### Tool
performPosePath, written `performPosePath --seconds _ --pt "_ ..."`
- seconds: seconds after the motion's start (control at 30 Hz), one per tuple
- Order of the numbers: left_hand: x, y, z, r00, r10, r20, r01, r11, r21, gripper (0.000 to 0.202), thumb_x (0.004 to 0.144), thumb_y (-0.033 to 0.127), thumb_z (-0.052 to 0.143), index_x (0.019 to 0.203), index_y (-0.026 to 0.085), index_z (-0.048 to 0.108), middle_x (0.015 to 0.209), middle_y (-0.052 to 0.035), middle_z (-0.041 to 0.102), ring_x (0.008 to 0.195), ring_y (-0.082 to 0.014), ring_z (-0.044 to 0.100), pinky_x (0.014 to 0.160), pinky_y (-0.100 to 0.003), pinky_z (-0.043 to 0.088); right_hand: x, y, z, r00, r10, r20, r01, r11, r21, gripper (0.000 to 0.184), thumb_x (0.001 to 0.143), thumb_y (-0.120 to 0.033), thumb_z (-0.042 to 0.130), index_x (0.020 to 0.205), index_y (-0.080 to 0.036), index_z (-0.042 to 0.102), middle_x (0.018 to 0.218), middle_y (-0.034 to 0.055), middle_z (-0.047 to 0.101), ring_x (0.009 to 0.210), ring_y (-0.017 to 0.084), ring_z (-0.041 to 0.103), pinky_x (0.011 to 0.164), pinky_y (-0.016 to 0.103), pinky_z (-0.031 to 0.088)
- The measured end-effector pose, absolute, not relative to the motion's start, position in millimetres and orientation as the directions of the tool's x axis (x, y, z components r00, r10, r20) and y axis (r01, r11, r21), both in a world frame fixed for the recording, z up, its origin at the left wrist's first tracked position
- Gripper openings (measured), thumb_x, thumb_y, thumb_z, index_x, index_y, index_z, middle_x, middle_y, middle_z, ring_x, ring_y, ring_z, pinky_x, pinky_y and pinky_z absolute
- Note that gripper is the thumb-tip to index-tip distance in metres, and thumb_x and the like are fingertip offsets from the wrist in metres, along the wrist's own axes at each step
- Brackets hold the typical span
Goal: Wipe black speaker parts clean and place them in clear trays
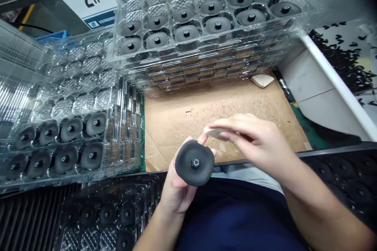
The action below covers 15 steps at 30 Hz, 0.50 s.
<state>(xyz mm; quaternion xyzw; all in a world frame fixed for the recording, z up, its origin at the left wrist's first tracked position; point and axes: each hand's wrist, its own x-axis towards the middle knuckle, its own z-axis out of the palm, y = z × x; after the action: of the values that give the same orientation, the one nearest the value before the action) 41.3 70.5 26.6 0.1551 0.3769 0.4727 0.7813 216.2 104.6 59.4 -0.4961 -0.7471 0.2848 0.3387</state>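
My left hand is closed round a round black rubber-looking disc with a small hollow stem in its middle, the stem side facing up towards me. Pinched between the thumb and fingers of my right hand is a thin beige pad. The pad's edge is close to my left fingertips, just above the disc's far rim; whether it touches them I cannot tell. Both hands are over the near edge of a cardboard sheet.
Clear plastic trays holding similar black discs are stacked at the back. Another tray stack stands on the left. A beige wedge-shaped piece lies on the cardboard. Small black bits are scattered at right. Dark trays sit low in front.
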Motion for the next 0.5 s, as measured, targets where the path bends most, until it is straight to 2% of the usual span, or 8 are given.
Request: performPosePath --seconds 0.07,0.13,0.23,0.3,0.4,0.47,0.5 --pt "37 71 28 0.252 0.862 -0.441 -0.671 0.484 0.562 0.061 0.048 0.050 0.082 0.105 0.034 0.069 0.118 -0.0021 0.068 0.100 -0.0248 0.067 0.096 -0.036 0.047 223 98 32 -0.193 0.978 0.081 0.616 0.185 -0.766 0.023 0.091 -0.017 0.051 0.106 -0.022 0.067 0.096 0.0030 0.072 0.082 0.014 0.064 0.072 0.028 0.046" --pt "33 71 28 0.227 0.857 -0.463 -0.680 0.480 0.555 0.056 0.051 0.049 0.081 0.103 0.034 0.069 0.116 -0.0007 0.069 0.101 -0.0223 0.067 0.097 -0.033 0.047 222 86 3 -0.210 0.978 -0.014 0.636 0.125 -0.762 0.023 0.091 -0.019 0.050 0.106 -0.022 0.068 0.091 0.0039 0.072 0.078 0.016 0.065 0.069 0.029 0.048" --pt "30 72 27 0.221 0.845 -0.488 -0.652 0.500 0.570 0.054 0.056 0.046 0.080 0.107 0.033 0.068 0.117 -0.0016 0.068 0.108 -0.0223 0.063 0.098 -0.032 0.046 215 71 -24 -0.245 0.969 -0.046 0.631 0.123 -0.766 0.020 0.089 -0.019 0.053 0.100 -0.020 0.070 0.080 0.0036 0.072 0.073 0.017 0.066 0.068 0.030 0.049" --pt "31 73 25 0.234 0.848 -0.475 -0.647 0.500 0.575 0.054 0.058 0.045 0.080 0.109 0.033 0.067 0.119 -0.0019 0.067 0.109 -0.0231 0.062 0.097 -0.032 0.046 213 71 -19 -0.209 0.977 -0.043 0.630 0.101 -0.770 0.020 0.090 -0.020 0.052 0.100 -0.019 0.070 0.082 0.0041 0.072 0.074 0.017 0.066 0.068 0.030 0.050" --pt "36 72 25 0.247 0.861 -0.445 -0.655 0.487 0.578 0.058 0.055 0.046 0.081 0.109 0.034 0.066 0.121 -0.0012 0.066 0.109 -0.0251 0.063 0.098 -0.035 0.046 210 80 21 -0.080 0.996 0.041 0.591 0.080 -0.802 0.023 0.092 -0.022 0.049 0.107 -0.020 0.066 0.097 0.0051 0.071 0.082 0.016 0.066 0.067 0.027 0.051" --pt "41 71 26 0.225 0.865 -0.448 -0.650 0.476 0.593 0.064 0.051 0.047 0.083 0.110 0.033 0.065 0.120 -0.0011 0.066 0.113 -0.0262 0.060 0.099 -0.034 0.046 202 83 54 -0.009 0.980 0.197 0.533 0.171 -0.828 0.023 0.092 -0.021 0.051 0.110 -0.021 0.064 0.102 0.0046 0.070 0.085 0.015 0.065 0.068 0.025 0.050" --pt "43 70 27 0.209 0.861 -0.464 -0.635 0.480 0.605 0.067 0.049 0.049 0.083 0.112 0.032 0.065 0.119 -0.0016 0.066 0.115 -0.0266 0.059 0.100 -0.033 0.045 197 84 67 -0.024 0.954 0.298 0.517 0.267 -0.814 0.023 0.092 -0.019 0.050 0.111 -0.019 0.063 0.102 0.0050 0.070 0.085 0.015 0.065 0.070 0.026 0.050"
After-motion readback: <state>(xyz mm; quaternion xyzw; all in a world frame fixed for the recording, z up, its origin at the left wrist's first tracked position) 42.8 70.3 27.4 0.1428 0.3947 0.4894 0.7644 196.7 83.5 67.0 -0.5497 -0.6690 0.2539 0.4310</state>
